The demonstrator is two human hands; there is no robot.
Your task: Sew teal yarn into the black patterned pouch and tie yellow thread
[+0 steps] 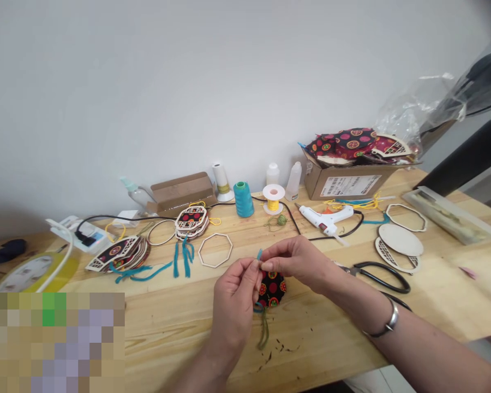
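Observation:
My left hand (pixel 237 286) and my right hand (pixel 292 262) meet above the middle of the table, fingertips pinched together. A short bit of teal cord (pixel 259 254) sticks up between them, held by both. Just below the fingers is a black patterned fabric piece (pixel 273 290) with red and orange round motifs, partly covered by my hands. A green cord loop (pixel 263 332) and some teal cord hang at its lower left edge. Whether the fingertips also grip the fabric's top edge is hidden.
Behind my hands stand a teal thread cone (pixel 244 201) and a yellow thread spool (pixel 274 205). A white glue gun (pixel 326 219), black-handled scissors (pixel 382 275) and a cardboard box (pixel 347 183) are right; stacked fabric ornaments (pixel 191 221) and an octagonal frame (pixel 215 266) are left.

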